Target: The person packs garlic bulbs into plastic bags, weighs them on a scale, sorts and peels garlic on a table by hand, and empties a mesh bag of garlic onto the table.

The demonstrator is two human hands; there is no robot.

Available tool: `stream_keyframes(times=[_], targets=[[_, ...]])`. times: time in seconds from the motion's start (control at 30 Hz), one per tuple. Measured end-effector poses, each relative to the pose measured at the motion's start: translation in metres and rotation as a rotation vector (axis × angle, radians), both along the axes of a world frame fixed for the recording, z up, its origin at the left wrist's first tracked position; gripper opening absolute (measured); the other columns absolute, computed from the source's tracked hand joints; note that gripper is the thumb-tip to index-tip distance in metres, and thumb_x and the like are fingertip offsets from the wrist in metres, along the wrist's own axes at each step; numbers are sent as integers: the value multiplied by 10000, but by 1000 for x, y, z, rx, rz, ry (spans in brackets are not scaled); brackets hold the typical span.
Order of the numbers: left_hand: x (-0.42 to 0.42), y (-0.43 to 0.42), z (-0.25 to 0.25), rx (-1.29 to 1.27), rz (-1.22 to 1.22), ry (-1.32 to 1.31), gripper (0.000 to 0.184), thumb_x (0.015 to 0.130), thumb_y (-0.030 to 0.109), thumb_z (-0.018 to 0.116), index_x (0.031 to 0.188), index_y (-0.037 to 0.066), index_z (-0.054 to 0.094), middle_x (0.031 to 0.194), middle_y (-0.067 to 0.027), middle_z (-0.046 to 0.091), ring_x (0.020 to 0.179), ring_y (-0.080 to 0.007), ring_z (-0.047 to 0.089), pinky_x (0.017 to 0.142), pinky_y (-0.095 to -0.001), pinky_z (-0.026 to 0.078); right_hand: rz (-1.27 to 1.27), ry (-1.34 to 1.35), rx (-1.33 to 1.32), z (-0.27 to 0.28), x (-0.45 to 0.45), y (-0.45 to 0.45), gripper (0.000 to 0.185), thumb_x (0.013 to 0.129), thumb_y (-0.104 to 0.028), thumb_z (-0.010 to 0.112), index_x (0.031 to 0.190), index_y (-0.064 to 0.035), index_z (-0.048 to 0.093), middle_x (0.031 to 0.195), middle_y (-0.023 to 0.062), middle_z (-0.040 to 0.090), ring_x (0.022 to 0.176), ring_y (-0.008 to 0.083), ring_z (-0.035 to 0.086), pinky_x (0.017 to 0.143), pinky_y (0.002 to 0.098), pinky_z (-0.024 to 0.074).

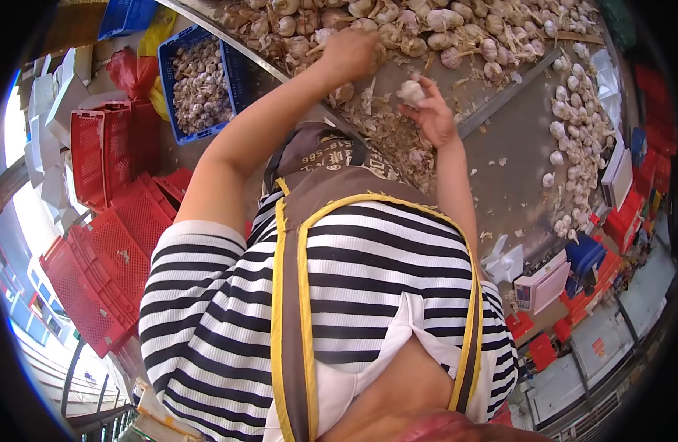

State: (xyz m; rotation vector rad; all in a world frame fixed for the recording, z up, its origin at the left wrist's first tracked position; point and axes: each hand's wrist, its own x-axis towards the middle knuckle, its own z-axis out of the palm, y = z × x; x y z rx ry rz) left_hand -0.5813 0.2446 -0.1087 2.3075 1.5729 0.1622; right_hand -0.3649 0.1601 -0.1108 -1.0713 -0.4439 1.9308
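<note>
My right hand (433,118) is closed on a pale garlic bulb (411,93), held between thumb and fingertips above the metal tabletop. To its left, at the near edge of a large heap of garlic bulbs (493,29), is my left hand (354,56). Its back faces up and its fingers curl downward, so what they grip is hidden. Loose garlic skins (376,118) lie scattered below both hands, close to my brown apron (332,177) with yellow trim.
A metal strip (510,93) crosses the table. Beyond it, on the right, lie cleaner white garlic bulbs (574,140). A blue crate (199,85) filled with small garlic stands at left, near stacked red crates (107,272). White boxes (543,283) sit past the right table edge.
</note>
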Motion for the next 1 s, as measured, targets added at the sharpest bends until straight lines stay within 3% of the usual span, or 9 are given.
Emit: stream_keyframes(times=[0.1, 0.17, 0.3, 0.37, 0.43, 0.63, 0.7, 0.8, 1.0], targets=[[26, 12, -6, -83, -140, 151, 367, 707, 306, 701, 1001, 100, 627, 974, -127, 642, 933, -301, 630, 773, -404, 513, -24, 149, -33, 1, 10, 5, 238, 909, -219, 519, 1061, -39, 552, 1025, 136, 611, 1025, 275, 600, 823, 394, 545], [26, 15, -7, -95, -209, 182, 371, 700, 297, 702, 1002, 100, 616, 960, -127, 641, 937, -307, 628, 758, -408, 517, -61, 116, -90, 1, 2, 11, 192, 891, -194, 550, 963, -17, 568, 922, 115, 627, 907, 229, 632, 761, 362, 553], [16, 19, -7, -106, -188, 129, 338, 701, 297, 698, 960, 95, 621, 951, -128, 644, 931, -321, 628, 751, -422, 517, 194, -95, -68, -12, -23, 26, 164, 866, -180, 580, 902, -21, 596, 812, 81, 636, 787, 181, 629, 659, 290, 501], [6, 17, -6, -108, -130, 95, 314, 701, 301, 697, 933, 100, 630, 956, -126, 647, 927, -323, 629, 756, -424, 515, 357, -470, 62, -26, -35, 33, 166, 830, -182, 619, 908, -35, 620, 796, 64, 632, 741, 146, 606, 641, 270, 471], [-5, 12, 0, -24, -88, 11, 288, 725, 293, 667, 954, 117, 652, 982, -132, 648, 921, -321, 629, 761, -429, 510, 418, -585, 113, -40, -43, 39, 218, 799, -201, 648, 942, -37, 635, 770, 34, 627, 694, 103, 574, 612, 250, 442], [-61, 16, 4, 10, 341, -309, 301, 771, 300, 593, 1013, 132, 655, 918, -158, 658, 888, -330, 630, 758, -437, 500, 532, -1188, 585, -2, -93, 47, 378, 782, -282, 669, 1109, -105, 598, 750, 80, 651, 745, 233, 646, 663, 352, 498], [-77, 11, 1, -25, 355, -222, 297, 773, 314, 592, 997, 132, 661, 903, -161, 662, 882, -331, 634, 760, -436, 501, 685, -1389, 586, 3, -108, 53, 481, 789, -307, 650, 1229, -173, 510, 823, 132, 665, 836, 323, 648, 726, 415, 511], [-79, 9, 3, -100, 363, -15, 298, 770, 328, 591, 985, 139, 671, 899, -160, 668, 884, -327, 640, 761, -437, 505, 874, -1577, 569, -1, -120, 64, 559, 795, -313, 628, 1302, -184, 432, 892, 150, 670, 885, 341, 643, 767, 431, 511], [-56, 17, -4, -185, 235, 95, 389, 730, 322, 623, 1089, 173, 642, 931, -151, 674, 905, -314, 645, 766, -435, 514, 816, -1421, 545, -10, -111, 57, 566, 773, -272, 668, 1282, -133, 462, 975, 179, 659, 915, 342, 640, 808, 438, 498]])
